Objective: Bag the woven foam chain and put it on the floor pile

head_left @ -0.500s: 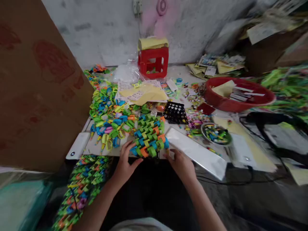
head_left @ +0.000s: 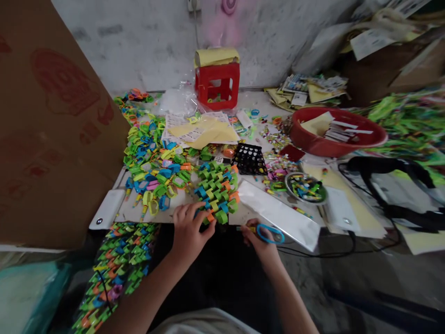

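Observation:
A block of interlocked plastic rings (head_left: 217,190), in green, blue, orange and yellow, lies at the table's near edge. My left hand (head_left: 189,229) grips its near left corner, with fingers bent over a ring and the thumb at the front. To the right, just off the edge, my right hand (head_left: 260,243) is closed around a blue plastic loop (head_left: 278,230) that sticks out over the back of the fingers. Part of that loop is hidden in the hand. Loose coloured rings (head_left: 153,176) are heaped to the left of the block, some with striped sticks.
A long white packet (head_left: 281,213) lies right of the block, near a bowl of small pieces (head_left: 306,188). Behind are a black mesh piece (head_left: 249,159), a red basin (head_left: 323,147) and a red crate (head_left: 218,83). A tall cardboard box (head_left: 62,139) bounds the left.
My right hand has left the block's near right corner and moved slightly right; the blue loop now shows in it. My left fingers have closed further over the block's near left corner.

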{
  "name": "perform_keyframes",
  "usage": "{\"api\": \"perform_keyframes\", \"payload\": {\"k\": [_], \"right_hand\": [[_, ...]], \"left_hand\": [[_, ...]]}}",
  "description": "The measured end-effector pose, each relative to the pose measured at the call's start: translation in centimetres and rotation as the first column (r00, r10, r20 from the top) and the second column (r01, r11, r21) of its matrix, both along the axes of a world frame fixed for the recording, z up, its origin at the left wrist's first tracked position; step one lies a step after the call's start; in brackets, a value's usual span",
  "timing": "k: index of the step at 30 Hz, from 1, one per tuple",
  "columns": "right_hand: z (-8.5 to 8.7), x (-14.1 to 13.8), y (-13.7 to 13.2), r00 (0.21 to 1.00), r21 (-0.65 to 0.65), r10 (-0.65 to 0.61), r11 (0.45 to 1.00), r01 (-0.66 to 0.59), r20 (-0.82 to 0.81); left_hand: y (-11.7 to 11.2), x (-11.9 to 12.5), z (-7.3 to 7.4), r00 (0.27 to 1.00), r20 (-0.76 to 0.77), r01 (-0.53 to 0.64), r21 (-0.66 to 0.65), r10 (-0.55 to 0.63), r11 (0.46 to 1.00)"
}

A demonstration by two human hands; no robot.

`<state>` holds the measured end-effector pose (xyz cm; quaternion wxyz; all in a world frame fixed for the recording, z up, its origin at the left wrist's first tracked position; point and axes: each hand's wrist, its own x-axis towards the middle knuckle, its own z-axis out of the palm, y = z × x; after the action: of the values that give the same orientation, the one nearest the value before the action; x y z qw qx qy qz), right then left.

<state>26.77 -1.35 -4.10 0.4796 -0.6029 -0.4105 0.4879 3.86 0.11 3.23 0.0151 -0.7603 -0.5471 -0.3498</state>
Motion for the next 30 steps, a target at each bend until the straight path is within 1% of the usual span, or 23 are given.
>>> {"api": "perform_keyframes", "payload": {"k": [1,3,6,10,14,16,20,21,25,30], "right_hand": [[0.0,-0.7,0.0,0.999,0.023,0.032,0.999,-0.031,-0.037],[0.0,-2.1,0.3,0.997,0.057,0.082,0.995,-0.081,-0.014],[-0.4,-3.0,0.9,0.983,0.113,0.112,0.985,-0.129,0.146],[-0.8,-2.8,1.5,0.931,0.208,0.118,0.958,-0.199,0.346],[-0.1,-2.8,2.4,0.868,0.228,0.172,0.924,-0.305,0.466],[0.4,-2.9,3.0,0.843,0.204,0.213,0.914,-0.350,0.494],[1.4,-3.2,3.7,0.802,0.151,0.277,0.900,-0.410,0.530],[1.6,-3.3,3.8,0.794,0.142,0.293,0.894,-0.425,0.532],[2.0,-3.3,3.8,0.781,0.133,0.332,0.876,-0.463,0.529],[2.2,-3.3,3.5,0.781,0.143,0.335,0.871,-0.470,0.527]], "left_hand": [[0.0,0.2,0.1,1.000,-0.013,-0.012,0.006,0.012,1.000],[0.0,0.5,0.3,0.998,-0.051,-0.026,0.009,0.026,1.000],[0.0,0.4,0.8,0.993,-0.116,-0.021,0.002,0.021,1.000],[0.0,0.5,1.4,0.980,-0.196,-0.015,-0.038,0.007,0.999],[0.0,0.9,2.0,0.964,-0.265,-0.029,-0.072,0.009,0.997],[0.0,1.0,2.1,0.967,-0.256,-0.013,-0.084,-0.009,0.996],[-0.3,1.5,1.9,0.989,-0.145,0.016,-0.061,-0.024,0.998],[-0.3,1.8,1.8,0.991,-0.127,0.038,-0.057,-0.046,0.998],[0.2,3.1,1.7,0.973,-0.119,0.185,-0.092,-0.196,0.978],[0.8,3.5,1.6,0.970,-0.071,0.220,-0.139,-0.231,0.966]]}}
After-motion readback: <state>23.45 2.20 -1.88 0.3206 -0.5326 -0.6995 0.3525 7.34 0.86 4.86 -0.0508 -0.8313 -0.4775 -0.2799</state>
